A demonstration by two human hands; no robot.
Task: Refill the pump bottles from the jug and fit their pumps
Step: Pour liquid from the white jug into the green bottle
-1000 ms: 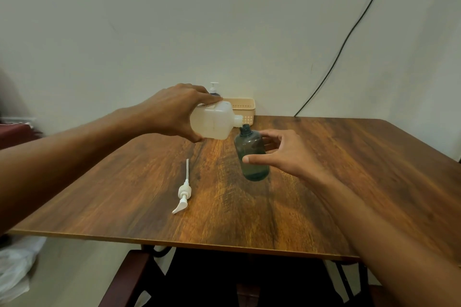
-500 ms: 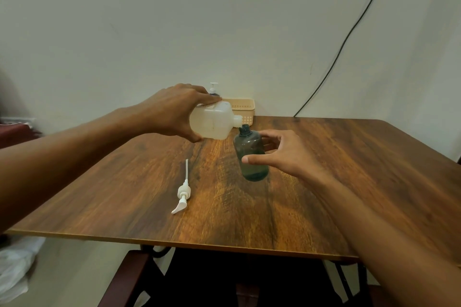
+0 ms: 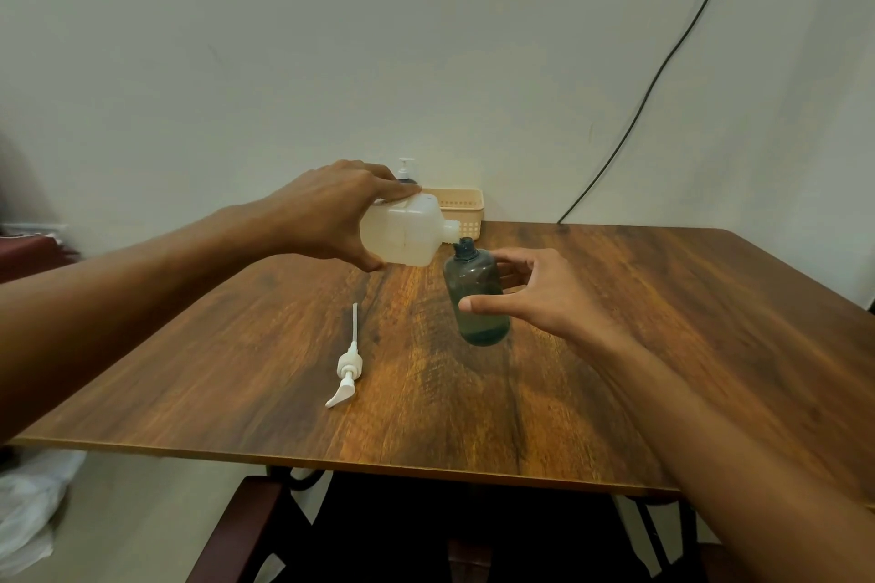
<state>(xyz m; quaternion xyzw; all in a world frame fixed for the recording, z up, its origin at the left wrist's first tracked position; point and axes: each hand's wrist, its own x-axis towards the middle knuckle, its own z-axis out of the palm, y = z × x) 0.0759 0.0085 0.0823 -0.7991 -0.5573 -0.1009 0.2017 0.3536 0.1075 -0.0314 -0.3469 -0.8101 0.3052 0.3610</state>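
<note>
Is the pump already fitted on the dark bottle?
No, the white pump lies loose on the table, apart from the open-necked dark bottle.

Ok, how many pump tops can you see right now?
2. A loose pump lies on the table, front left; a fitted pump tops the back bottle beside the basket, partly behind the left hand.

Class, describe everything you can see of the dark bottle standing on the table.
The bottle is dark grey-green translucent plastic, round-shouldered, with a narrow neck, open and pumpless. It stands upright on the table, darker near its base. The right hand curls round it, thumb in front, fingers behind. The spout of the tilted jug hovers beside its mouth.
</note>
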